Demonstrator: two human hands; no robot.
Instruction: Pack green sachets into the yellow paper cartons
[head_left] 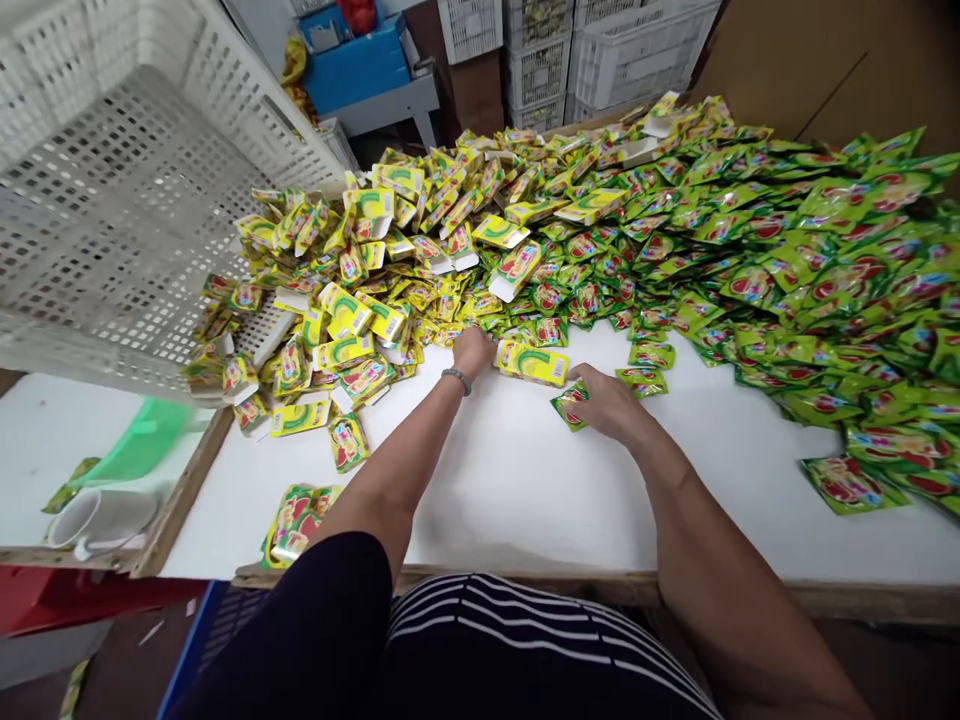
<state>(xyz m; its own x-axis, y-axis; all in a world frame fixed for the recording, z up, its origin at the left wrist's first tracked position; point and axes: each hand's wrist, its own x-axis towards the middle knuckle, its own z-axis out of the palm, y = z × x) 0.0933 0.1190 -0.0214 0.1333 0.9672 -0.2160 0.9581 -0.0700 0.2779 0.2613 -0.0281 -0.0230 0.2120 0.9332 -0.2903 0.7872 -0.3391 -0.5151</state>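
My left hand (472, 352), a dark beaded bracelet on its wrist, is closed at the front edge of the pile of small yellow sachets (448, 308). Its fingertips are mostly hidden, so what they hold cannot be made out. Right beside it, a yellow-green printed box (532, 362) lies flat on the white tabletop (517, 470). My right hand (606, 402) pinches a green packet (571, 405) with a red fruit picture, just below the box's right end. Two similar green packets (651, 355) lie beyond that hand.
Printed boxes (349, 312) are heaped at left, green packets (840, 270) at right. A white perforated crate (135, 220) tilts over the left side. A white mug (105, 515) and a green plastic piece (146, 440) sit at lower left. Stacked crates (536, 75) stand behind.
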